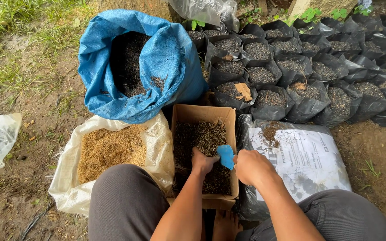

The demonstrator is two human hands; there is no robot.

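1. A small blue scoop [225,156] stands at the right edge of a cardboard box [204,114], its long axis running from upper left to lower right, with the blade toward the box and the handle end in the right hand [252,167].
2. The box holds a dark, coarse soil mix [202,136].
3. To its left, a white woven sack [157,134] lies open on pale golden husks [108,149]; behind it, a blue woven sack [175,67] leans open, with dark material inside.
4. Rows of black grow bags [309,107], filled with the same dark mix, stand on the ground to the upper right.
5. A printed plastic bag [304,160] lies just beside the box on the right.
6. The right grip is closed around the scoop, knuckles up, forearm reaching in from the lower right.
7. The left hand [203,162] rests palm-down in the mix, fingers curled into it; whether it grasps anything cannot be told.
8. The person sits over the box, knees in grey trousers on either side.
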